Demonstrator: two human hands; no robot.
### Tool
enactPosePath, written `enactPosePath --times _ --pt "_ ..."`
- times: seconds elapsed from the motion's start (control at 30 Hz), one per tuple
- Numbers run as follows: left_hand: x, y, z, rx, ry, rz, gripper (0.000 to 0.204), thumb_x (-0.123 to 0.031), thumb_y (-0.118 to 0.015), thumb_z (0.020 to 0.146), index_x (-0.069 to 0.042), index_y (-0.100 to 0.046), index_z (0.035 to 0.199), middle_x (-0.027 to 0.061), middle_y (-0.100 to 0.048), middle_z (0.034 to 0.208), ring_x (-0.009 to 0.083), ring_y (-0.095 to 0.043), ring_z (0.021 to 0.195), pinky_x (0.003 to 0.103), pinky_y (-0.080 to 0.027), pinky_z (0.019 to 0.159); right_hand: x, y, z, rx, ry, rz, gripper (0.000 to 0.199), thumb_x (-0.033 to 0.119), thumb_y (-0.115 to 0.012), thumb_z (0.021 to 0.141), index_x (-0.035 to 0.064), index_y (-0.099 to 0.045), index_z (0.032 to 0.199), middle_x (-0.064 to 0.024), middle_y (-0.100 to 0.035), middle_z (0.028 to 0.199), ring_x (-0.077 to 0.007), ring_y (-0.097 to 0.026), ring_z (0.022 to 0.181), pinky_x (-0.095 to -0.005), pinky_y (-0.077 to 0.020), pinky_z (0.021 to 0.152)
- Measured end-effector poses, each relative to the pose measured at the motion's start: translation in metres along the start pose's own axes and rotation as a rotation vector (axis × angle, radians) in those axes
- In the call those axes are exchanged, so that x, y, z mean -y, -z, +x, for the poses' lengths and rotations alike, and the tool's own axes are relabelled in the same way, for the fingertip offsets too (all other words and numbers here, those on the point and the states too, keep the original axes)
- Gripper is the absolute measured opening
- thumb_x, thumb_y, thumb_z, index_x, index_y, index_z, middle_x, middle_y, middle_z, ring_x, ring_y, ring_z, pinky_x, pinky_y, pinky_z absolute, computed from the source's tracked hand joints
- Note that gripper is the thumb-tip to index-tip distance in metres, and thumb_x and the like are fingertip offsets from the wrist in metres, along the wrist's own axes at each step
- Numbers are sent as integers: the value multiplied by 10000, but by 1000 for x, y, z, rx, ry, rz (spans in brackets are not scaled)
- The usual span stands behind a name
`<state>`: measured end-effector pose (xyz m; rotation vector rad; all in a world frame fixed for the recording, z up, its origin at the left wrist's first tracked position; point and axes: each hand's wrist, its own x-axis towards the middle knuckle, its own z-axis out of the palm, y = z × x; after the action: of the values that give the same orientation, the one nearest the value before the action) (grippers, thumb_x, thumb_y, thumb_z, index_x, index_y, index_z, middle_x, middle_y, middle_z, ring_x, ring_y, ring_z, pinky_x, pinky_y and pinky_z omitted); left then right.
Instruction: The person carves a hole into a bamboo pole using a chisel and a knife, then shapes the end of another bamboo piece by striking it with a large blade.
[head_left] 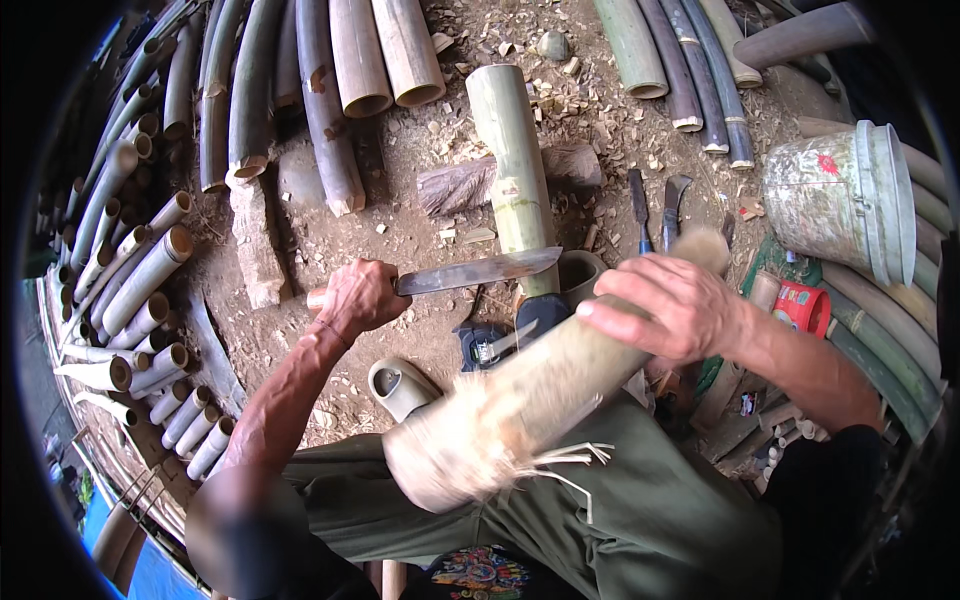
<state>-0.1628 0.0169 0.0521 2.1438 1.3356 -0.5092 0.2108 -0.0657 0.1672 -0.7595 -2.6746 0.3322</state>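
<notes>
My left hand (357, 294) is closed in a fist around the wooden handle of a machete (470, 274). Its blade points right and crosses over the lower part of a pale green bamboo length (516, 170); whether it touches is unclear. That bamboo rests across a short log (452, 187). My right hand (672, 310) grips a thick wooden club (500, 425), blurred by motion and slanting down-left above my lap. Splintered fibres stick out from the club's side. Below the machete's tip, something dark (538, 308) lies against the bamboo's near end.
Bamboo poles (325, 110) lie at the back, with cut pieces (150, 270) stacked at left. Chisel-like (640, 205) and curved-blade (676, 205) tools lie right of the bamboo. A dirty bucket (815, 195) and red container (803, 307) stand at right. Near my legs are a sandal (400, 388) and tape measure (482, 345).
</notes>
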Motion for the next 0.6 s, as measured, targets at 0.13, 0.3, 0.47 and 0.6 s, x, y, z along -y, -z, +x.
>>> enactPosePath --times 0.13,0.3,0.47,0.6 --pt "-1 9 5 -18 -16 49 296 -355 -687 738 -85 -750 842 181 -691 707 334 -689 652 440 -558 656 -46 -7 5 454 -87 -285 571 165 -658 788 81 -487 1327 -100 -530 817 -200 -572 693 -318 -484 535" --pt "-2 5 0 -24 -21 63 302 -362 -688 735 -82 -747 831 187 -694 729 328 -692 671 435 -557 663 36 2 23 182 103 -48 435 142 -569 852 92 -526 1282 -31 -516 768 -145 -558 594 -284 -469 479" --pt "-2 2 8 -24 -55 66 303 -367 -671 756 -77 -738 811 188 -690 730 348 -688 669 450 -554 658 -45 -6 -12 425 -28 -246 566 218 -732 776 81 -507 1277 -75 -580 897 -194 -608 702 -300 -530 601" --pt "-1 5 11 -13 -28 10 296 -364 -659 762 -84 -741 815 193 -690 738 356 -690 688 452 -557 676 18 17 18 451 -170 -59 778 251 -782 636 17 -496 1321 -133 -562 890 -250 -598 703 -326 -515 559"
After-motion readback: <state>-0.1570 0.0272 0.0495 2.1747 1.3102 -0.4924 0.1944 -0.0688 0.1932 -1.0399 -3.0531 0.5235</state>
